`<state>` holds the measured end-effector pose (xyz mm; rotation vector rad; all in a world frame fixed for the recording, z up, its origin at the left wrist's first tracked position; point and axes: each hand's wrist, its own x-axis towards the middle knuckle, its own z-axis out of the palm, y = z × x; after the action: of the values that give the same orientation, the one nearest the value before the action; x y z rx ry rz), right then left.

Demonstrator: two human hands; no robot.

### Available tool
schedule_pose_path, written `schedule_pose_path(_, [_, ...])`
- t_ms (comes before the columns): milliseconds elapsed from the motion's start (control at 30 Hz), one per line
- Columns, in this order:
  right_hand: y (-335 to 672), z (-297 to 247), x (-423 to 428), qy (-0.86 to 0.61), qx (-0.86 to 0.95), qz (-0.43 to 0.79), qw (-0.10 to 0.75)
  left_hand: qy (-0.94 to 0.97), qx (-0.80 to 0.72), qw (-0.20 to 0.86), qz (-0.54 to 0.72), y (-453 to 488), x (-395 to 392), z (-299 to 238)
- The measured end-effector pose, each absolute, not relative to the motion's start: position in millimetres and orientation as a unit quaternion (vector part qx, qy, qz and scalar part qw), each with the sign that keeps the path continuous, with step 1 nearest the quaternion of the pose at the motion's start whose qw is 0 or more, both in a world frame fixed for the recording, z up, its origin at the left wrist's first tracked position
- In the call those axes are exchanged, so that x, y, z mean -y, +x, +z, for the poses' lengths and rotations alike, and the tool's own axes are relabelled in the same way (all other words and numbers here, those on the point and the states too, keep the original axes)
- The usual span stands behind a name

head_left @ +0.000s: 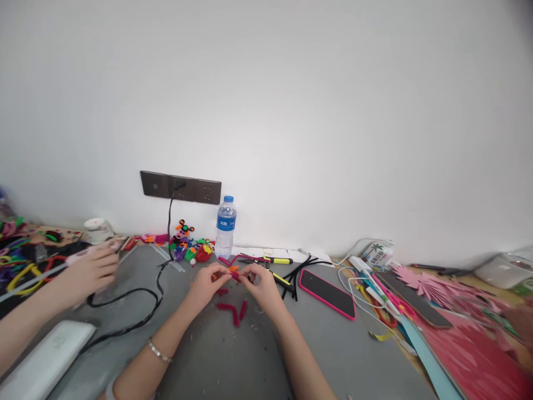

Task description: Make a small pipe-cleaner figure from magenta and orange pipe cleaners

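Observation:
My left hand (208, 284) and my right hand (261, 286) meet over the grey table (233, 355), fingers pinched together. Between them they grip a small red and orange pipe-cleaner piece (232, 271). Several short red pipe-cleaner pieces (234, 311) lie on the table just below my hands. A silver bracelet (160, 351) sits on my left wrist.
Another person's hand (92, 269) reaches in from the left near a black cable (137, 303). A water bottle (225, 226) and colourful pipe-cleaner figures (189, 244) stand by the wall. A pink-cased phone (327, 293) lies to the right, with pink paper crafts (437, 289) beyond it. A white case (45, 355) lies at the lower left.

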<state>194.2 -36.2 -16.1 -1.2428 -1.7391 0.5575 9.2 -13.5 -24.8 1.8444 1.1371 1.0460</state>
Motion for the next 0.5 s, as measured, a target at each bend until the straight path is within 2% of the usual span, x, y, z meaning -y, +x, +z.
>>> schedule_pose_path(500, [193.4,-16.3,38.8,-0.498,0.710,0.216,0.448,0.704,-0.445,0.370,0.412,10.3,12.6,-28.7])
